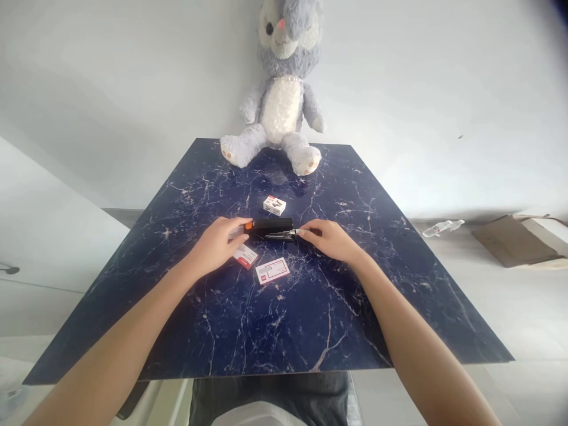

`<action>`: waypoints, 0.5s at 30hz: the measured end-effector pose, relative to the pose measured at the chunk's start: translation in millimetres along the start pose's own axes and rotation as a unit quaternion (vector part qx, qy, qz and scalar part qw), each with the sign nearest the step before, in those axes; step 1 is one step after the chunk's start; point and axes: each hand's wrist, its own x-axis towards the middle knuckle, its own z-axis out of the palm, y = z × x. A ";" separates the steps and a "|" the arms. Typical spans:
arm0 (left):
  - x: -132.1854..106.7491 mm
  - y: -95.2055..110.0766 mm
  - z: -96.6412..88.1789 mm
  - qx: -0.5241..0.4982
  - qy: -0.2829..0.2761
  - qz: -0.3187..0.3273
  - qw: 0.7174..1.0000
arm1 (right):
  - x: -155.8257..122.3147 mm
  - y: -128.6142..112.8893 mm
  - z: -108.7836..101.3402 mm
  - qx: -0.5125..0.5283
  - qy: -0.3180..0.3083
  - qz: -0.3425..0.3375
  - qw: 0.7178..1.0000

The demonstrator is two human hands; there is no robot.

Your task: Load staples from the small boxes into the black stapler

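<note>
A black stapler point(270, 225) with an orange part and bare metal parts lies across the middle of the table, between my hands. My left hand point(217, 239) grips its left end near the orange part, thumb and fingers on either side. At the opposite end, my right hand point(331, 238) pinches the silver metal part of the stapler; my fingers hide its tip. Just beyond the stapler sits a small white staple box point(274, 205) with a printed picture. Nearer to me lie a red-and-white card point(247, 258), partly under my left hand, and a white card with red edging point(272, 270).
The dark blue marble-patterned table point(266, 331) narrows toward the wall. A big grey plush toy point(284, 106) sits at its far edge. On the floor to the right are a clear plastic bottle point(441, 228) and a cardboard box point(517, 242).
</note>
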 end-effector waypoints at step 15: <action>-21.2 55.1 19.1 -0.021 0.113 0.201 0.973 | -20.6 -57.0 12.8 0.171 0.071 -0.065 0.980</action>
